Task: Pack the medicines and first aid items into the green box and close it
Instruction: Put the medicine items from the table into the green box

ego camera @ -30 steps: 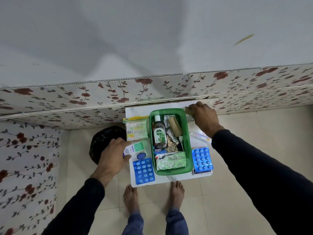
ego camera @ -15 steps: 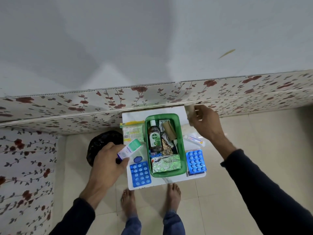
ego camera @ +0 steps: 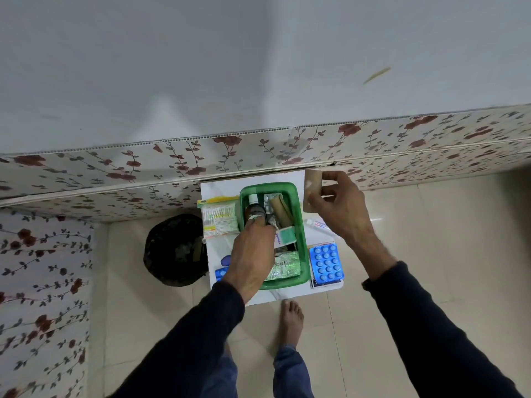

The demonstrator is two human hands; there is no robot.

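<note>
My left hand (ego camera: 253, 254) was over the green box (ego camera: 304, 242), pinched on a small white-and-green carton (ego camera: 284, 236) that I held just inside it, above the things already packed. My right hand (ego camera: 339, 208) was up beside the box's far right corner, closed on a tan roll (ego camera: 312, 193) held clear of the table (ego camera: 296, 178).

The box sat open in the middle of the table. In it I could see a dark bottle (ego camera: 254, 209), another tan roll (ego camera: 280, 209), some foil strips and a silvery-green pack (ego camera: 284, 267). I judged the packing about half done.

Left outside were the swab packet (ego camera: 219, 219) touching the box's left wall, a blue blister sheet (ego camera: 326, 262) just right of it, a tube (ego camera: 319, 224) beyond that sheet, and a second blue sheet (ego camera: 220, 273) with a blue bit near it by my left wrist. No lid showed anywhere, so closing was still to come.
</note>
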